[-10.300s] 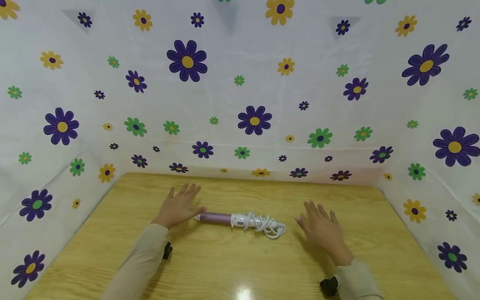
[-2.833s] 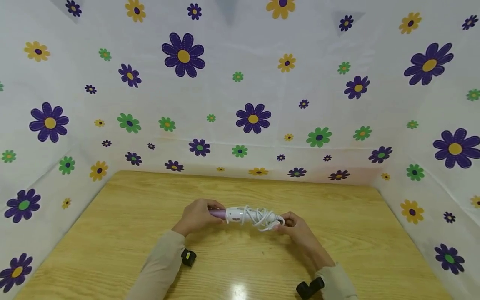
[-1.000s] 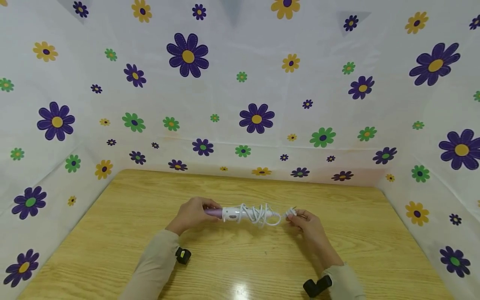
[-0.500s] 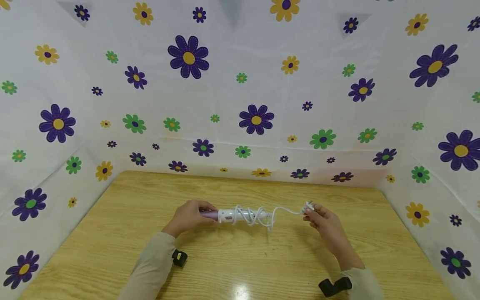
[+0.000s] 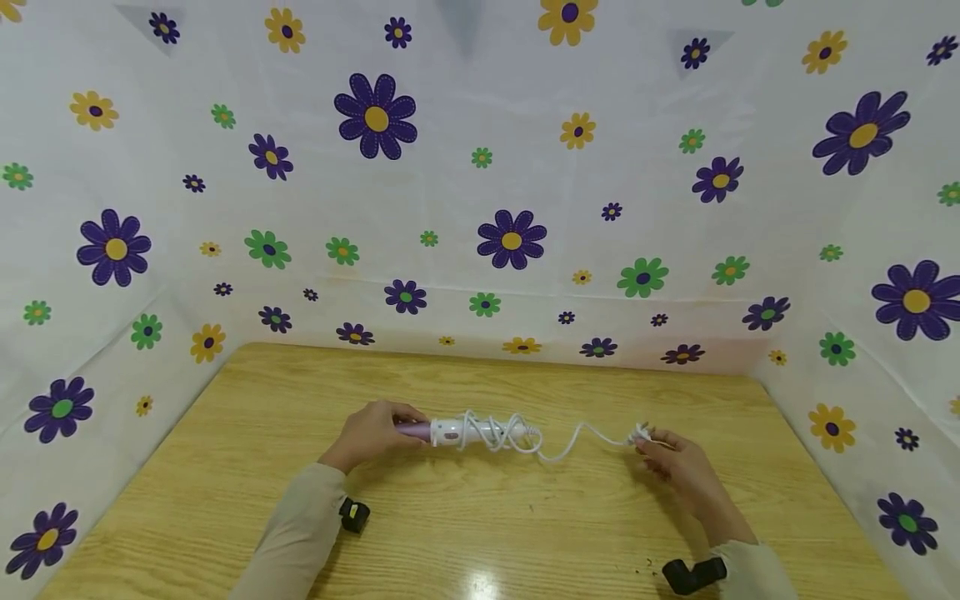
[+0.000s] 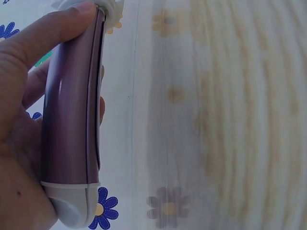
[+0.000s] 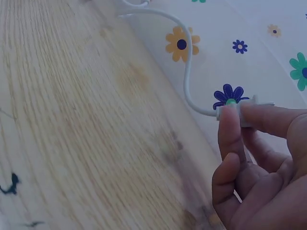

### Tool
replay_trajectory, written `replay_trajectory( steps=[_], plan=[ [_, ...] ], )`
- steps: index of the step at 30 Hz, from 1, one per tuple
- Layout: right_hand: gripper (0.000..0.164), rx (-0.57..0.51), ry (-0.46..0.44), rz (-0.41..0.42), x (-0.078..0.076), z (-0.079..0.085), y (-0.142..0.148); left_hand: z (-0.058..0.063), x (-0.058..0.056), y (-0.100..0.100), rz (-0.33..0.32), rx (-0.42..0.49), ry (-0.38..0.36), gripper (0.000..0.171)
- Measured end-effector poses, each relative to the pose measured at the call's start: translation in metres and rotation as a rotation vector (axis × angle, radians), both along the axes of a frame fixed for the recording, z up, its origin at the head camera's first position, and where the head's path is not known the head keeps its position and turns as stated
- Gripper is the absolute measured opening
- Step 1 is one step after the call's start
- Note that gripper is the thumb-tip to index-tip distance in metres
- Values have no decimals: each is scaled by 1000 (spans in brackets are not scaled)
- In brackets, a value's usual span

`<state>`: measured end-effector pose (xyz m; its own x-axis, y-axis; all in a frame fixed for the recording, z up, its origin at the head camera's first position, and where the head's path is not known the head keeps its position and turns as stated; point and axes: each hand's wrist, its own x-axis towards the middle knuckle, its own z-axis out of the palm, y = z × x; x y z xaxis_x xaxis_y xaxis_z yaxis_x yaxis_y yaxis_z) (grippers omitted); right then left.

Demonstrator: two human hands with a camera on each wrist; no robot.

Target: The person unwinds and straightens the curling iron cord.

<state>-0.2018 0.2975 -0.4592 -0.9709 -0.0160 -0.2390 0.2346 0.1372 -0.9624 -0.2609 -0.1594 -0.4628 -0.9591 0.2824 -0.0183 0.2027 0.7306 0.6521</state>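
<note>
A hair straightener (image 5: 441, 432) with a purple barrel and white handle lies crosswise above the table. My left hand (image 5: 369, 437) grips its purple end; in the left wrist view the thumb lies along the purple casing (image 6: 72, 115) towards the white handle, and the fingers curl behind. White cord (image 5: 551, 459) is still wound in loose loops round the handle, with a wavy length running off to the right. At its end, my right hand (image 5: 690, 475) pinches the white plug (image 7: 235, 112) between thumb and fingers, the metal pins pointing away from the cord.
The wood-grain table (image 5: 480, 517) stretches under both hands. White sheeting with a flower print (image 5: 420, 200) encloses the back and both sides. Black wrist cameras (image 5: 354, 515) are worn on both sleeves.
My right hand has drawn the plug rightwards and slightly down, lengthening the free cord between it and the handle. The left hand has shifted slightly left with the hair straightener.
</note>
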Motion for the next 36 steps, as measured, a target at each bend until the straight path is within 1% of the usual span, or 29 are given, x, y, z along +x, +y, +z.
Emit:
replay_trajectory(
  steps=[4, 6, 8, 13, 15, 22, 24, 27, 30, 34, 36],
  plan=[
    [50, -2, -59, 26, -2, -3, 1, -1, -1, -1, -5, -9, 0, 35],
    [58, 6, -80, 32, -3, -5, 2, -2, -1, -1, -7, -11, -1, 36],
    [61, 15, -91, 41, -3, -6, 3, -3, -2, -1, -7, -13, -2, 36],
    [64, 29, -104, 54, -2, -5, 6, -5, -2, -3, 2, -9, -7, 36],
    [65, 49, -99, 53, -1, -4, 8, -6, -3, -3, 4, -6, -10, 36],
    [61, 201, -57, 16, 5, 11, 10, -7, -3, -3, -1, -7, -12, 36],
    [62, 231, -42, 19, 6, 15, 7, -7, -3, -3, 0, -7, -13, 36],
    [63, 241, -24, 59, 6, 18, 0, -6, -3, -3, 1, -6, -15, 36],
    [63, 216, -12, 111, 5, 19, -10, -6, -3, -2, 2, -9, -15, 35],
    [60, 178, -16, 166, 4, 15, -26, -5, -2, -2, -4, -11, -13, 35],
    [58, 176, -11, 192, 4, 11, -33, -5, -2, -1, -4, -6, -19, 35]
  ],
)
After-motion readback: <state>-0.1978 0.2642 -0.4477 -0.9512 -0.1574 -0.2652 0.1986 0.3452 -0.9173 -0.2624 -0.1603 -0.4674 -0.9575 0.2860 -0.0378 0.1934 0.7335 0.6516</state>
